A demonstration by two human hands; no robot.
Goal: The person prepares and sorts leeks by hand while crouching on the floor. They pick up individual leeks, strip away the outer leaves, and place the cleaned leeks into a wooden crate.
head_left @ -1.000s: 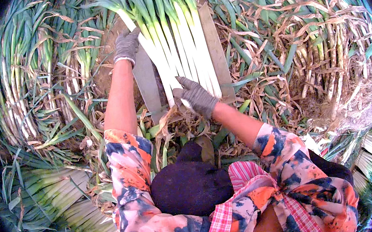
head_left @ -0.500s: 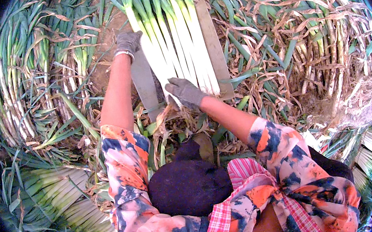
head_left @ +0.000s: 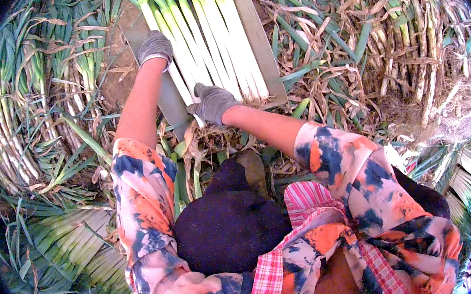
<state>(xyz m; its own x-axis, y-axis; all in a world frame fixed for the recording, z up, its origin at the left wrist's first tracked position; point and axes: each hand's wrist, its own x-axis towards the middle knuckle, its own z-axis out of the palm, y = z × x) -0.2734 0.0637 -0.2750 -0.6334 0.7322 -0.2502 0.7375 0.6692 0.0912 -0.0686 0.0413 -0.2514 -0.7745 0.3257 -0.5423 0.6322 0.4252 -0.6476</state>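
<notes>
Leeks point(head_left: 222, 45) lie side by side on grey board point(head_left: 265, 58), long axis pointing away, roots point(head_left: 253, 98) nearest; left hand point(head_left: 155, 47) at their left edge, farther up; right hand point(head_left: 212, 103) nearer, over lower left ends; can't tell whether either grips

From the person's head, one wide fisheye view looks steeply down and forward, nearest the sleeves point(head_left: 143, 182), with the left hand point(head_left: 155, 47), right hand point(head_left: 216, 103) and leeks point(head_left: 217, 45) farther off toward its upper edge
</notes>
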